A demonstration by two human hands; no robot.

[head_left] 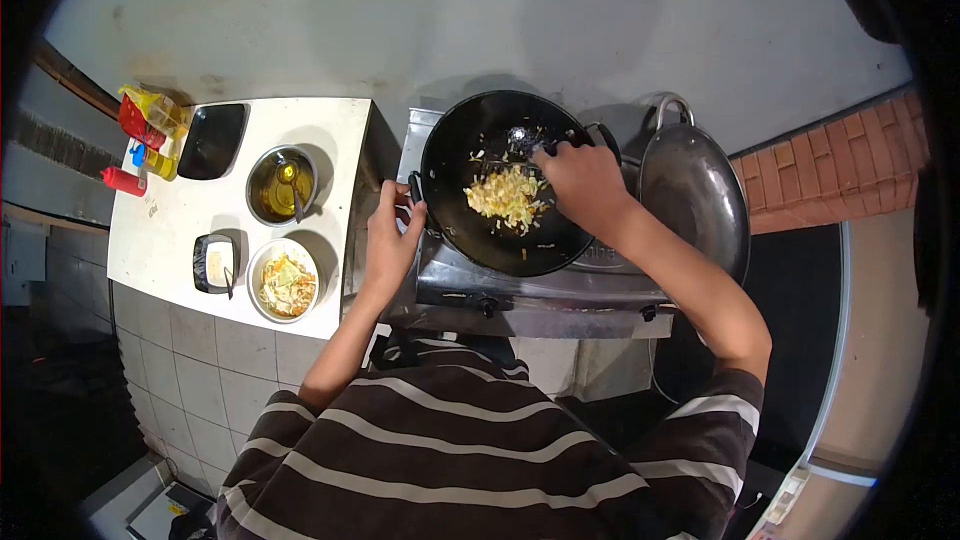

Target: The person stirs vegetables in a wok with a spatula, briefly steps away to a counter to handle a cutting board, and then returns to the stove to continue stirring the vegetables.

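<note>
A black wok (455, 155) sits on the stove, with chopped, yellowish, cabbage-like food (505, 197) heaped in its middle and stray bits up the sides. At the wok's left side, my left hand (390, 240) has its fingers closed at the black loop handle (416, 188). My right hand (585, 185) is closed over the wok's right half, palm down. From its fingers extends a metal cooking utensil, whose shiny head (521, 140) lies above the food against the far inner wall; its handle is mostly hidden by the hand.
A second, steel wok (695, 190) stands at the right of the stove (540, 305). On the white table (180, 285) at left are a pot of oil with a ladle (280, 185), a bowl of shredded vegetables (284, 280), a small black dish (215, 263), a black tray (212, 142) and a red bottle (123, 181).
</note>
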